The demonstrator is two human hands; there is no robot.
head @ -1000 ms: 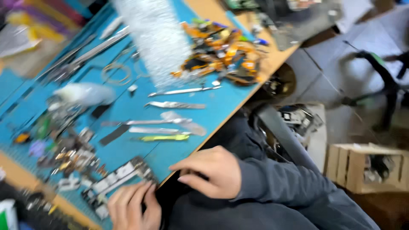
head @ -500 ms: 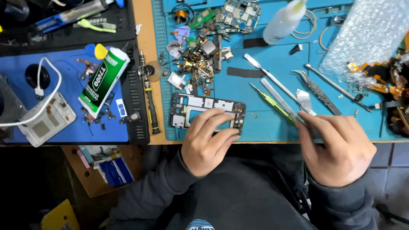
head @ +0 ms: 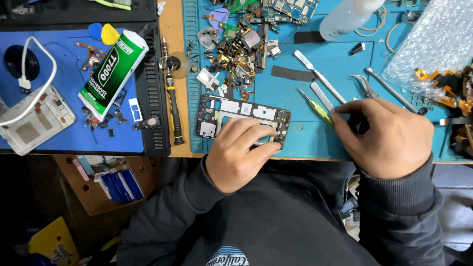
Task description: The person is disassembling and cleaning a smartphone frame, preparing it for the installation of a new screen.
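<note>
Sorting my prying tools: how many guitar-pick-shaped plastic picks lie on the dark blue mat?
2: a blue pick and a yellow pick, touching, at the dark blue mat's top edge. Others may be hidden.

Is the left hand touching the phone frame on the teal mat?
Touching. The head view shows the left hand with its fingers lying flat on the phone frame.

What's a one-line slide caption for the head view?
Left hand steadies a phone frame on the blue mat; right hand reaches among metal tools.
</note>
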